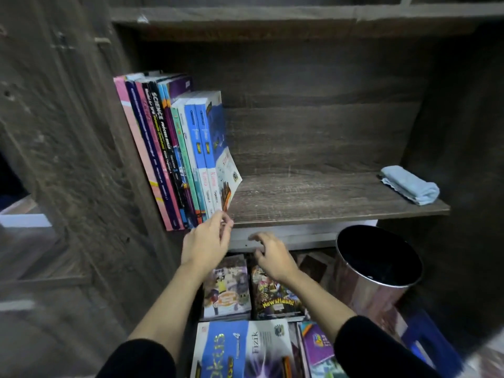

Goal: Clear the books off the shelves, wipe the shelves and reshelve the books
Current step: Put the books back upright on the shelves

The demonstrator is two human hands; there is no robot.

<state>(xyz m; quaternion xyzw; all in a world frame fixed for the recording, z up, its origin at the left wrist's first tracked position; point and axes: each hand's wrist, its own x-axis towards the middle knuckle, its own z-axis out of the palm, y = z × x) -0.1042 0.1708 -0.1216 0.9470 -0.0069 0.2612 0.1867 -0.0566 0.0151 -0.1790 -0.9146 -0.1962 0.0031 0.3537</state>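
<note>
Currently: left hand (207,242) is raised to the front edge of the shelf (313,197), centre-left of frame. Its fingers (225,219) are bent and sit at the lower front corner of the blue book (215,143). This area is motion-blurred, so I cannot tell whether they pinch the corner or only reach it.

Right hand (271,255) is just beside it, centre frame, in front of the shelf's front edge. Fingers are loosely curled and spread, with nothing in them. Both forearms are bare, with black sleeves at the bottom edge.

The blue book is the last in a row of books (169,148) standing on the shelf against the cabinet wall, left of centre. The whole row leans, and the blue book's lower end is kicked out toward centre frame.

The rest of the shelf board is bare wood as far as a folded light-blue cloth (409,186), which lies at the far end, right of frame, well apart from the row.

Below the shelf, bottom centre, more books lie flat:
- a comic titled "Newsflash!" (276,296)
- a second comic (227,291) beside it
- a book marked "Fizik" (245,347)
- a purple book (316,346)

A shiny metal bin (362,290) with a dark interior stands lower right.
</note>
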